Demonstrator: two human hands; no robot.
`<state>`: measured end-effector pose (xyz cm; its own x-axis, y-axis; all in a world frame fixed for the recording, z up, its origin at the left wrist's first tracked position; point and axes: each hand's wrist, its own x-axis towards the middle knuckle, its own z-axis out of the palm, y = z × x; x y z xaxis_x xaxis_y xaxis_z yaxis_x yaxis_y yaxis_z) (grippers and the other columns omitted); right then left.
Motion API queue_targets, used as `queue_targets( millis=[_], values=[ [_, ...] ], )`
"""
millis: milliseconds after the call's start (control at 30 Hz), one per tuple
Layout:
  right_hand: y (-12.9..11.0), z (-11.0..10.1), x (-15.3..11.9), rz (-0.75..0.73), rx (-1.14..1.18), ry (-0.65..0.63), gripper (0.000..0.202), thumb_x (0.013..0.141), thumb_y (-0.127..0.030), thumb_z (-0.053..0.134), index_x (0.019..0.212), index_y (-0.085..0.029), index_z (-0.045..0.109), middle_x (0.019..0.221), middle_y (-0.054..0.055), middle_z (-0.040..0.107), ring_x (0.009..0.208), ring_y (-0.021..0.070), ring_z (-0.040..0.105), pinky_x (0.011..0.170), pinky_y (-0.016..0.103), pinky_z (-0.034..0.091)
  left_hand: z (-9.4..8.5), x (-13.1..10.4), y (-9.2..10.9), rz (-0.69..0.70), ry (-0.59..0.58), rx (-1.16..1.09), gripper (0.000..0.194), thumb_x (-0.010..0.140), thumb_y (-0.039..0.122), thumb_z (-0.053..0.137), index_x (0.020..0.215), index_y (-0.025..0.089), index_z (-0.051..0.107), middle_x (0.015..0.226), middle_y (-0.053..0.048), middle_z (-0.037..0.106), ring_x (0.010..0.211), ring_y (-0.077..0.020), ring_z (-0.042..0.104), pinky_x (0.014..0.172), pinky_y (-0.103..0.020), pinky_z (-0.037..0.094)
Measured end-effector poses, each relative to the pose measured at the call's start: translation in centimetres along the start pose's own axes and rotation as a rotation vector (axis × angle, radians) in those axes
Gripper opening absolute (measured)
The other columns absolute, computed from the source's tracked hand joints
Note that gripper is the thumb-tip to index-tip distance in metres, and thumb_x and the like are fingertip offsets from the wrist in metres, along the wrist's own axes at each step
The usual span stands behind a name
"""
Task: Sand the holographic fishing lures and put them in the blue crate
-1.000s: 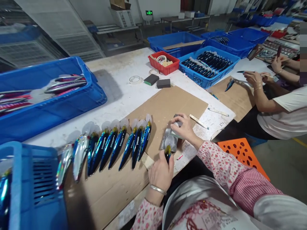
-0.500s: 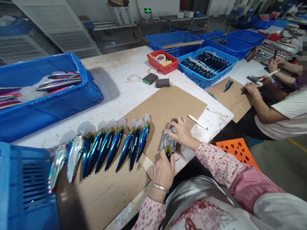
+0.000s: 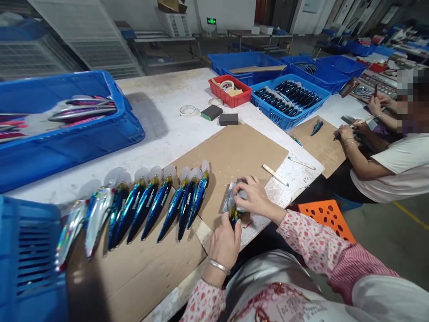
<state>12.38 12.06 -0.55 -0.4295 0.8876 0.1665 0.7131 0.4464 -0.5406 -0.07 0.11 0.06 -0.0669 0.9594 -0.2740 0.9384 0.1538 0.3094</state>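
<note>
My left hand [image 3: 224, 241] is closed round a fishing lure [image 3: 233, 213]; its yellowish head and clear lip point away from me. Just beyond it, my right hand [image 3: 255, 197] pinches a grey, dusty block [image 3: 241, 206] like a sanding sponge, against the lure's lip. Fingers hide where they meet. Brown cardboard [image 3: 234, 152] lies beneath both hands. To the left, several blue lures [image 3: 147, 208] rest side by side in a row, lips facing away. Two silver-sided lures [image 3: 98, 223] lie at the row's left end.
Blue crates [image 3: 67, 147] stand at left. Two dark sanding sponges [image 3: 228, 119], a tape roll [image 3: 188, 110] and a red bin [image 3: 231, 96] sit farther back, beside a lure-filled blue basket [image 3: 290, 100]. A co-worker's hand [image 3: 345, 132] works at right. An orange perforated stool [image 3: 326, 219] stands below the table.
The camera view has shifted slightly. My right hand and the grey block sit a little closer over the lure's lip, while my left hand keeps its hold.
</note>
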Motion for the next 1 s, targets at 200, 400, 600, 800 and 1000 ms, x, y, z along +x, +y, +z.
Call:
queue_targets(
  millis=[200, 400, 600, 800, 1000],
  values=[
    [-0.09, -0.28, 0.48, 0.047, -0.075, 0.028, 0.013, 0.081, -0.031, 0.065, 0.093, -0.026, 0.067, 0.123, 0.005, 0.053, 0.117, 0.0273, 0.04, 0.094, 0.044, 0.037, -0.03, -0.11, -0.18, -0.008, -0.004, -0.016, 0.041, 0.098, 0.038, 0.026, 0.123, 0.01, 0.043, 0.091, -0.014, 0.072, 0.082, -0.0278, 0.07, 0.063, -0.034, 0.043],
    [-0.1, -0.45, 0.06, 0.0, -0.027, -0.012, 0.012, 0.079, -0.028, 0.067, 0.09, -0.026, 0.068, 0.121, 0.004, 0.055, 0.117, 0.0247, 0.042, 0.097, 0.041, 0.036, 0.0, -0.02, -0.33, 0.008, -0.025, -0.027, 0.043, 0.098, 0.04, 0.026, 0.126, 0.01, 0.041, 0.09, -0.014, 0.072, 0.083, -0.0275, 0.07, 0.063, -0.033, 0.043],
    [-0.1, -0.43, 0.23, -0.045, -0.03, -0.036, 0.011, 0.08, -0.029, 0.066, 0.09, -0.025, 0.067, 0.124, 0.004, 0.053, 0.118, 0.0249, 0.041, 0.098, 0.042, 0.035, 0.21, -0.04, -0.54, 0.018, -0.007, -0.036, 0.04, 0.098, 0.04, 0.025, 0.123, 0.013, 0.043, 0.088, -0.012, 0.072, 0.081, -0.0264, 0.07, 0.063, -0.033, 0.043],
    [-0.46, -0.67, 0.42, 0.032, -0.112, 0.041, 0.013, 0.084, -0.031, 0.062, 0.095, -0.025, 0.066, 0.126, 0.006, 0.052, 0.119, 0.0276, 0.038, 0.097, 0.046, 0.035, 0.42, -0.15, -0.64, 0.011, 0.022, -0.038, 0.041, 0.098, 0.039, 0.026, 0.125, 0.012, 0.042, 0.088, -0.012, 0.073, 0.081, -0.027, 0.07, 0.062, -0.033, 0.042],
    [-0.61, -0.57, 0.31, 0.015, -0.087, -0.006, 0.012, 0.083, -0.031, 0.064, 0.093, -0.026, 0.066, 0.123, 0.004, 0.053, 0.118, 0.0261, 0.04, 0.095, 0.042, 0.036, 0.54, -0.14, -0.67, 0.024, 0.031, -0.039, 0.041, 0.098, 0.039, 0.026, 0.124, 0.013, 0.044, 0.085, -0.011, 0.073, 0.079, -0.0257, 0.07, 0.06, -0.031, 0.041]
  ],
)
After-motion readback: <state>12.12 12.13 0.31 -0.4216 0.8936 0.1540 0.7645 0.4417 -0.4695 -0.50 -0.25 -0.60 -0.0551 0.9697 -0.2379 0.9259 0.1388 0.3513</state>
